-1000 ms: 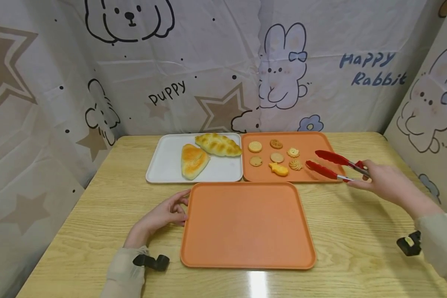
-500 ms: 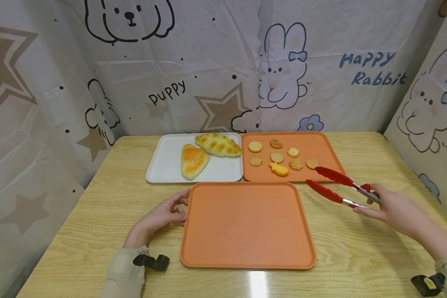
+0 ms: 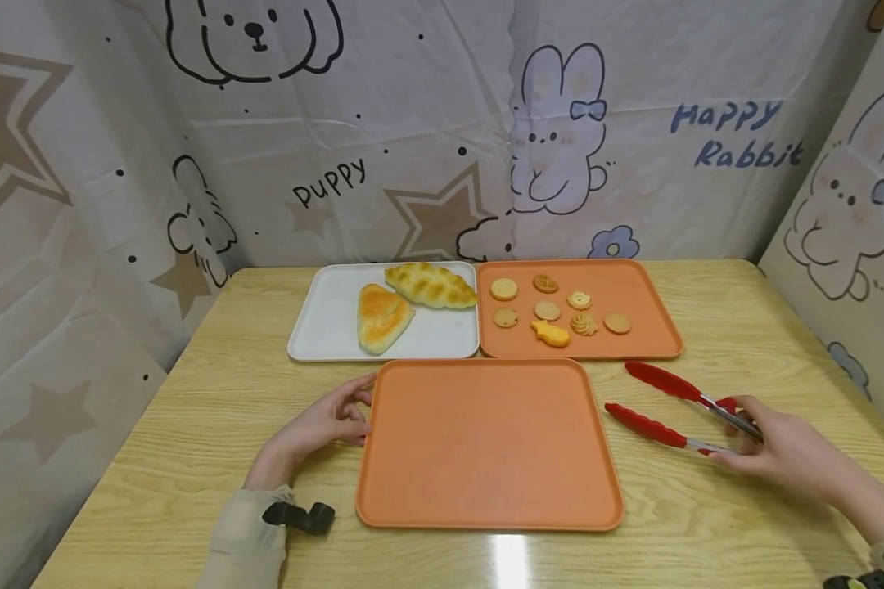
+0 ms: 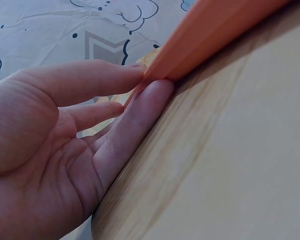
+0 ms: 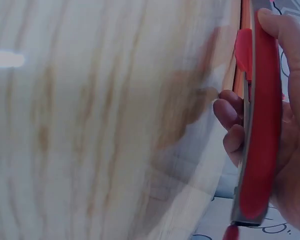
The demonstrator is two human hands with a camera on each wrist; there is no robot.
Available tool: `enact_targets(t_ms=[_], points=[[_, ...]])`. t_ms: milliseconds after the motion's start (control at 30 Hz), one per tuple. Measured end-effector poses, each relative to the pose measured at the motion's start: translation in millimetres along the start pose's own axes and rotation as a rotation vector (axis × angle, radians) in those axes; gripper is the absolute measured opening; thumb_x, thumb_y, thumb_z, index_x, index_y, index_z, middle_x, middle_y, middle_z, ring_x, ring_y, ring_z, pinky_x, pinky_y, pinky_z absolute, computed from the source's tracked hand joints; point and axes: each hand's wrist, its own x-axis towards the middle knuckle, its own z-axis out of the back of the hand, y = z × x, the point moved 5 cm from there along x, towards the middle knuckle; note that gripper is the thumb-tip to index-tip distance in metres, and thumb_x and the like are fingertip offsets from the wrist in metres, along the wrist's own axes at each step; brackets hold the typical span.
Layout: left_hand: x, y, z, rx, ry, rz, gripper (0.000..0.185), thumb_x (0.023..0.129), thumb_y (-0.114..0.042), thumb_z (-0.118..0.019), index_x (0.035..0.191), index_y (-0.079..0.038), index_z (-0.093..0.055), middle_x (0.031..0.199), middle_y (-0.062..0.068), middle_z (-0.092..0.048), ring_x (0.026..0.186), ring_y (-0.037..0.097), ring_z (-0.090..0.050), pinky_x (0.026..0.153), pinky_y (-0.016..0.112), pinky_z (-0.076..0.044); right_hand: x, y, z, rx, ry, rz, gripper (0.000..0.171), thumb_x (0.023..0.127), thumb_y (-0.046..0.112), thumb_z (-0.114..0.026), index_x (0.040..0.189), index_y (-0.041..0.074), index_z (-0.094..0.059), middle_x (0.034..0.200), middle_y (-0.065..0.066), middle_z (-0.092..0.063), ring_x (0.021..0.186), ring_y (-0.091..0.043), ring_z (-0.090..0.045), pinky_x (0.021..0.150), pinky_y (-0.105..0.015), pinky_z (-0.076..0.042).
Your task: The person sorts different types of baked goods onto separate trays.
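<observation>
Resting on the wooden table (image 3: 191, 425), my left hand (image 3: 317, 429) touches the near-left edge of the big empty orange tray (image 3: 489, 446), thumb and fingertips pinching its rim lightly, as the left wrist view shows. This tray sits closest to me, in the middle of the table.

To its right, my right hand (image 3: 784, 454) grips the handle end of the red tongs (image 3: 678, 413), fingers curled round the arms. The two red tips stand apart, pointing left toward the big tray's right edge, low over the tabletop; I cannot tell whether they touch it. They hold nothing.

Farther back, two smaller trays sit side by side, touching the far edge of the big one. The white tray (image 3: 324, 327) on the left carries a triangular bun (image 3: 380, 315) and, behind it, a braided loaf (image 3: 430, 285). The small orange tray (image 3: 648, 303) on the right holds eight biscuits, among them a yellow fish-shaped biscuit (image 3: 550, 333) and a round biscuit (image 3: 616, 322) lying alone at the right end of the near row.

Behind everything hangs a cartoon-printed curtain (image 3: 442, 131).
</observation>
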Motion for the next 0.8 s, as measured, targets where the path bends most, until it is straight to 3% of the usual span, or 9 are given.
enact_targets(t_ms=[167, 267, 400, 500, 667, 733, 800], points=[[-0.8, 0.5, 0.7, 0.000, -0.006, 0.008, 0.080, 0.082, 0.001, -0.061, 0.146, -0.004, -0.013, 0.121, 0.022, -0.032, 0.076, 0.009, -0.054, 0.069, 0.031, -0.054, 0, 0, -2, -0.050, -0.039, 0.024, 0.075, 0.063, 0.053, -0.075, 0.108, -0.001, -0.050, 0.091, -0.009, -0.053, 0.075, -0.019, -0.050, 0.060, -0.035, -0.044], [0.2, 0.9, 1.0, 0.001, -0.012, 0.015, 0.079, 0.082, 0.001, -0.061, 0.146, -0.005, -0.014, 0.121, 0.022, -0.033, 0.077, 0.009, -0.054, 0.069, 0.031, -0.054, 0, -1, -2, -0.069, -0.058, 0.035, 0.076, 0.060, 0.054, -0.077, 0.105, -0.002, -0.051, 0.091, -0.010, -0.050, 0.075, -0.018, -0.048, 0.059, -0.034, -0.044], [1.1, 0.0, 1.6, 0.004, -0.022, 0.017, 0.077, 0.082, 0.003, -0.059, 0.146, -0.005, -0.015, 0.118, 0.021, -0.034, 0.076, 0.010, -0.054, 0.069, 0.031, -0.054, 2, -5, -4, -0.049, -0.019, 0.015, 0.086, 0.059, 0.055, -0.077, 0.109, -0.008, -0.047, 0.094, -0.016, -0.049, 0.077, -0.023, -0.049, 0.063, -0.039, -0.045], [0.9, -1.5, 1.6, 0.008, -0.023, 0.017, 0.077, 0.082, 0.003, -0.058, 0.146, -0.004, -0.015, 0.117, 0.021, -0.034, 0.075, 0.010, -0.054, 0.069, 0.030, -0.054, 3, -7, -5, -0.012, 0.030, 0.007, 0.101, 0.059, 0.055, -0.077, 0.120, -0.015, -0.037, 0.103, -0.026, -0.046, 0.087, -0.034, -0.051, 0.071, -0.049, -0.046], [1.3, -4.1, 1.0, 0.019, -0.020, 0.053, 0.078, 0.082, 0.002, -0.058, 0.146, -0.005, -0.015, 0.118, 0.021, -0.034, 0.076, 0.012, -0.054, 0.069, 0.031, -0.054, 7, -6, -4, 0.058, 0.090, 0.013, 0.124, 0.061, 0.051, -0.078, 0.136, -0.018, -0.006, 0.118, -0.038, -0.036, 0.104, -0.048, -0.043, 0.080, -0.060, -0.039], [1.7, -5.9, 0.9, 0.030, -0.016, 0.079, 0.077, 0.082, 0.001, -0.058, 0.146, -0.007, -0.016, 0.119, 0.020, -0.034, 0.077, 0.014, -0.054, 0.070, 0.032, -0.054, 10, -3, 0, 0.046, 0.090, 0.019, 0.125, 0.063, 0.052, -0.076, 0.137, -0.017, -0.003, 0.119, -0.037, -0.037, 0.103, -0.048, -0.043, 0.080, -0.060, -0.040], [2.2, -9.3, 1.5, 0.063, -0.001, 0.105, 0.076, 0.083, -0.001, -0.058, 0.146, -0.008, -0.016, 0.120, 0.020, -0.035, 0.080, 0.017, -0.055, 0.071, 0.033, -0.054, 15, 4, 10, 0.011, 0.074, 0.027, 0.120, 0.065, 0.054, -0.074, 0.137, -0.017, -0.008, 0.119, -0.035, -0.039, 0.102, -0.046, -0.044, 0.078, -0.059, -0.041]])
